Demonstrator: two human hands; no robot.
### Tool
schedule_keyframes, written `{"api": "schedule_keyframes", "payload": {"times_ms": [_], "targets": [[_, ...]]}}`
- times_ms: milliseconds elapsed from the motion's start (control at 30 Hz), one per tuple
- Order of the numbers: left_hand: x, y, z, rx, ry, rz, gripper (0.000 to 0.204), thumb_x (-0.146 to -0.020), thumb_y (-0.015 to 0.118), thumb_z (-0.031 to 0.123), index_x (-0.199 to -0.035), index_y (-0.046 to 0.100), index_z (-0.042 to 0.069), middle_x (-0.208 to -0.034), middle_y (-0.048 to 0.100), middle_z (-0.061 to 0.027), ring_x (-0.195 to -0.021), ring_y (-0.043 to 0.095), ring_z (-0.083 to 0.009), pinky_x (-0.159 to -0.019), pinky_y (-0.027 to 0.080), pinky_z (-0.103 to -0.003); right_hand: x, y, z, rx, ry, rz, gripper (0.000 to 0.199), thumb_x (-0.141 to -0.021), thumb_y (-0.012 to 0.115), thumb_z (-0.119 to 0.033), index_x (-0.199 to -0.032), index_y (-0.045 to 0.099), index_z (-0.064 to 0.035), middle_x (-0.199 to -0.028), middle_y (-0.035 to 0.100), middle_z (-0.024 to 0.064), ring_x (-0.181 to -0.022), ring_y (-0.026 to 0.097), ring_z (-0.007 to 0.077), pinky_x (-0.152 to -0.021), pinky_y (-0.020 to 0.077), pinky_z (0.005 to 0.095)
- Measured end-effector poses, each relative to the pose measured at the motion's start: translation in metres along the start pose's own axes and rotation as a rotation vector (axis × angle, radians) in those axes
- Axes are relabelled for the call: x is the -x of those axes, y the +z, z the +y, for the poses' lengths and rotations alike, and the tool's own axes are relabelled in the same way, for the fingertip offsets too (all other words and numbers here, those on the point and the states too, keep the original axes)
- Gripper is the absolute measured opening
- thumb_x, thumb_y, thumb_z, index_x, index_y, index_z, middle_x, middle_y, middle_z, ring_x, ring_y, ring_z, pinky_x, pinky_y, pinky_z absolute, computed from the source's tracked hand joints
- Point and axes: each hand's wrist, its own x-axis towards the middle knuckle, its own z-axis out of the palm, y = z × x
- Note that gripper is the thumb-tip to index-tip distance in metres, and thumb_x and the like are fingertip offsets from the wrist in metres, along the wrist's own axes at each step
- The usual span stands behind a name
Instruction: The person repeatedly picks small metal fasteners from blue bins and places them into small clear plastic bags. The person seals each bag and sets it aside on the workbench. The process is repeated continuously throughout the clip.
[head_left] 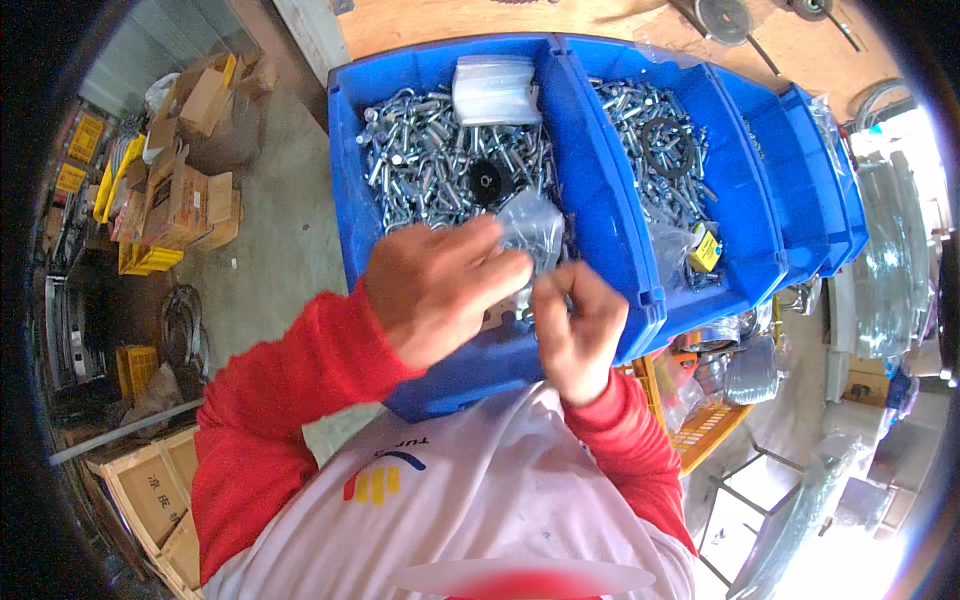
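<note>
At the centre of the frame the left hand and right hand meet over the near end of a blue bin heaped with zinc-plated bolts. Between them is a small clear plastic bag: the left fingers are pinched together on its lower edge, while the right fingers are curled shut just below it, probably around a few bolts, though the fist hides what is inside. A stack of spare bags lies on the bolts at the upper end of the bin, with a black round part below it. A second blue bin to the right holds more bolts and a black ring.

To fill the bag well, its mouth should be held wide with thumb and forefinger, directly over the bin so that dropped pieces fall back in, and the bolts fed head first.
</note>
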Motion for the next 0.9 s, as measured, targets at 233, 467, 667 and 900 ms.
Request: {"api": "schedule_keyframes", "payload": {"times_ms": [233, 467, 667, 900], "targets": [[-0.052, 0.007, -0.060, 0.513, -0.321, 0.119, 0.032, -0.100, 0.067, 0.019, -0.129, 0.071, 0.007, -0.101, 0.073, -0.0082, -0.075, 0.066, -0.0153, -0.061, 0.053, -0.031, -0.043, 0.024, 0.020, 0.107, -0.327, 0.119, 0.008, -0.084, 0.068, -0.001, -0.077, 0.065, 0.0010, -0.071, 0.064, 0.0135, -0.065, 0.061, 0.0269, -0.066, 0.0456, 0.0384], [-0.033, 0.034, -0.112, 0.140, -0.229, 0.219, 0.043, -0.080, 0.058, -0.003, -0.119, 0.075, 0.004, -0.109, 0.076, -0.0163, -0.076, 0.072, -0.0195, -0.068, 0.056, -0.030, -0.036, 0.049, 0.050, 0.006, -0.269, -0.380, 0.006, -0.091, 0.067, -0.002, -0.088, 0.069, 0.0032, -0.079, 0.068, 0.0131, -0.075, 0.068, 0.0243, -0.072, 0.0533, 0.0361], [-0.033, 0.041, -0.119, 0.311, -0.221, 0.181, 0.044, -0.077, 0.056, -0.004, -0.116, 0.074, 0.002, -0.119, 0.073, -0.0197, -0.095, 0.074, -0.0329, -0.079, 0.060, -0.036, -0.015, 0.082, 0.084, 0.787, -0.478, -0.874, 0.029, -0.084, 0.067, -0.013, -0.112, 0.071, -0.0061, -0.104, 0.066, 0.0130, -0.089, 0.071, 0.0318, -0.071, 0.0596, 0.0464], [-0.033, 0.043, -0.121, 0.352, -0.180, 0.225, 0.040, -0.077, 0.058, -0.004, -0.113, 0.075, 0.001, -0.112, 0.074, -0.0211, -0.092, 0.074, -0.0355, -0.081, 0.059, -0.038, -0.016, 0.057, 0.049, 1.003, -0.124, -0.979, 0.029, -0.081, 0.072, -0.020, -0.107, 0.070, -0.0077, -0.100, 0.066, 0.0144, -0.087, 0.071, 0.0360, -0.071, 0.0588, 0.0478]]}}
